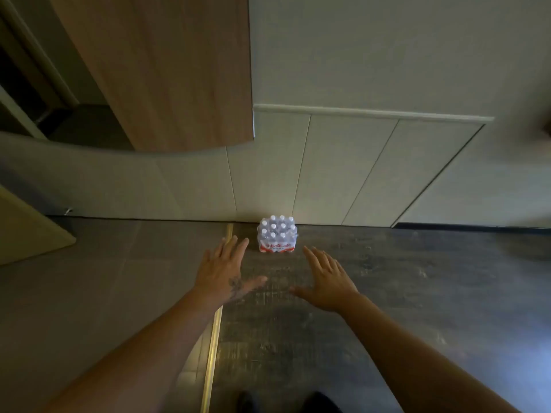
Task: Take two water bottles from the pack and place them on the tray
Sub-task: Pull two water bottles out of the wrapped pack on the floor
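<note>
One shrink-wrapped pack (277, 234) of white-capped water bottles, about a dozen caps showing, stood on the dark floor (387, 278) against the pale wall panels (343, 171). Two hands, left hand (224, 271) and right hand (326, 278), hovered spread and empty just before it.

Pack (277, 234): glossy clear plastic wrap, white caps. Floor (387, 293): dark, mottled, slight sheen. Strip (215, 329): shiny brass-look metal. Far panel (167, 70): matt wood grain. Cabinets (343, 168): smooth matt.

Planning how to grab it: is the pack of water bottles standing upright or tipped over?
Upright. The pack of water bottles stands on the floor against the wall, white caps facing up.
</note>
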Demonstrator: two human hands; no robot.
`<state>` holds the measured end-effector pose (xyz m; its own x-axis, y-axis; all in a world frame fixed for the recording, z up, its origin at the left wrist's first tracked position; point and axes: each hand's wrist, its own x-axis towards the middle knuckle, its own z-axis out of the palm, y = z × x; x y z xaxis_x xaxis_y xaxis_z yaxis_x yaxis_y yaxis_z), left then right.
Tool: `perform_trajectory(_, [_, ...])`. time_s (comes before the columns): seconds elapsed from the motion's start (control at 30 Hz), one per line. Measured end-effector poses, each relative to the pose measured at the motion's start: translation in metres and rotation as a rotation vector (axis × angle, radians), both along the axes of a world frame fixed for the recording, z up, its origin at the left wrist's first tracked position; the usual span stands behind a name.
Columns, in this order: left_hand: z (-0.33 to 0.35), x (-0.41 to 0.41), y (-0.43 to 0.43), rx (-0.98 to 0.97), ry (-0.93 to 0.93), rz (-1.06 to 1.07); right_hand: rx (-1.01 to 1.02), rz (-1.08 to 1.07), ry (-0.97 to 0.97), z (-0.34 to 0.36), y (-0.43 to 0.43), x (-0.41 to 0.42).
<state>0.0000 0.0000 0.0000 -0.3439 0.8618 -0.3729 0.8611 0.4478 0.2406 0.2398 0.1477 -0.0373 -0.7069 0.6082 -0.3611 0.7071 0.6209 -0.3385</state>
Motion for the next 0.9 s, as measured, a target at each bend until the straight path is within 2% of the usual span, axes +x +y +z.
perform_trajectory(0.2, [-0.011, -0.016, 0.021, 0.001, -0.004, -0.028, 0.004, -0.038, 0.001, -0.009, 0.015, -0.016])
perform_trajectory(0.37, [-0.024, -0.038, 0.064, -0.004, -0.009, -0.039, 0.0, -0.017, 0.017, -0.02, 0.059, -0.041])
perform_trajectory(0.6, [-0.049, -0.093, 0.154, -0.045, 0.02, 0.011, -0.11, 0.006, 0.004, -0.051, 0.16, -0.1])
perform_trajectory(0.9, [-0.09, -0.15, 0.264, -0.063, -0.063, 0.118, -0.188, 0.082, -0.017, -0.086, 0.286, -0.16])
